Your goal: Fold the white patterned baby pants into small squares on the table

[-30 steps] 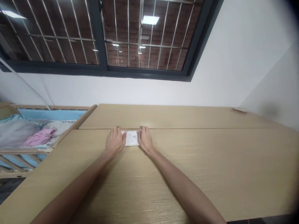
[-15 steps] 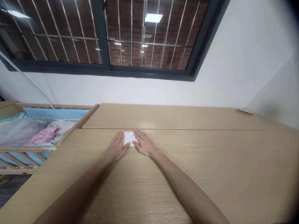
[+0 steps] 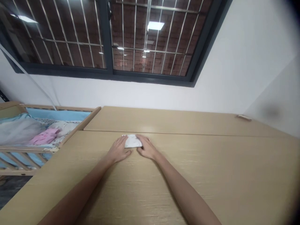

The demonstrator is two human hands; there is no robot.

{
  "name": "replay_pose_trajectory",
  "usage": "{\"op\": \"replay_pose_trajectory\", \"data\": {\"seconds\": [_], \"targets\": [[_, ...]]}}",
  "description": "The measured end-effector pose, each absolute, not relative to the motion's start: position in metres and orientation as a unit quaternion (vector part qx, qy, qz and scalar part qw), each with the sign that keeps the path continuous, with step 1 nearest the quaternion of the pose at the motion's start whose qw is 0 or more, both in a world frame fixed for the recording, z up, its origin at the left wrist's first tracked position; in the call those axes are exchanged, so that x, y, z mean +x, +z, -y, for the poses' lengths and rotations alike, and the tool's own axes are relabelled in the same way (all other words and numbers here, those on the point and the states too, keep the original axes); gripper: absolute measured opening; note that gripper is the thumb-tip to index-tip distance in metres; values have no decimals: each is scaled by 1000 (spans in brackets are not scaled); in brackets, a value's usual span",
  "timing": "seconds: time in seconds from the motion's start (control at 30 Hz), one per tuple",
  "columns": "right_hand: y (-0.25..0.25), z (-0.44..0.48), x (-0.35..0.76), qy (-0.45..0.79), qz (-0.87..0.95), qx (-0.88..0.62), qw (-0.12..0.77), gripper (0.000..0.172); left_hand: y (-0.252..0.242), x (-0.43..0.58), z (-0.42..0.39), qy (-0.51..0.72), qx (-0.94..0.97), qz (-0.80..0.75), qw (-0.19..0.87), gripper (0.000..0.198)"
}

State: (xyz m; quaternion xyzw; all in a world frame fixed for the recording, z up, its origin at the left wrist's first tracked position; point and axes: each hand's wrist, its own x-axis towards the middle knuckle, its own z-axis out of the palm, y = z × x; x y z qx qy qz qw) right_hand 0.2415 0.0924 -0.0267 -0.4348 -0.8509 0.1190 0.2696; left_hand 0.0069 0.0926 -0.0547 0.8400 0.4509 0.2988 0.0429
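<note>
A small folded white cloth with faint printed specks point(image 3: 133, 141) lies on the pale wooden tabletop point(image 3: 140, 187), near the seam towards the wall. My left hand point(image 3: 118, 150) rests at the cloth's left side, with its fingers over that edge and its thumb held away on the wood. On the opposite side, my right hand point(image 3: 147, 147) touches the right edge with its fingers, its thumb bent near the front corner. Both hands look loosely spread rather than closed. Fingertips at the far edge are partly hidden.
A wooden crib point(image 3: 91, 118) with blue lining stands at the left, holding a pink cloth point(image 3: 45, 136) and pale bedding. Behind the table are a white wall point(image 3: 145, 97) and a dark-framed barred window point(image 3: 150, 78). A small flat piece point(image 3: 243, 117) lies at the back right.
Both hands have moved slightly apart and their fingers are less flat. More of the cloth shows between them, and its outline has widened and skewed. The view has shifted a little.
</note>
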Motion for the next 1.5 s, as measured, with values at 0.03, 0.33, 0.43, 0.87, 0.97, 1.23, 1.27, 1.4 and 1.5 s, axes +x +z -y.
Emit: {"op": "replay_pose_trajectory", "data": {"seconds": [0.03,0.33,0.43,0.87,0.97,1.23,1.27,1.4,1.5], "targets": [[-29,-94,242,125,843,-439,284,72,-54,7,-94,308,835,-453,48,61],[-29,-98,240,228,671,-461,534,42,-25,19,-75,366,769,-509,125,27],[-28,-102,235,261,603,-475,585,49,-21,30,-59,347,754,-536,155,35],[-4,-75,231,206,790,-381,434,53,-15,68,3,240,865,-438,-50,45],[8,-58,221,225,895,-306,233,49,-26,82,19,184,882,-430,-45,42],[4,-96,237,177,898,-389,109,58,-35,84,18,151,885,-434,-81,60],[1,-105,240,171,892,-404,108,60,-35,84,17,149,886,-432,-82,62],[-13,-123,247,172,875,-430,139,66,-21,75,6,151,881,-448,-13,49],[-21,-119,248,164,829,-455,279,62,-5,57,-12,173,837,-518,26,42]]}}
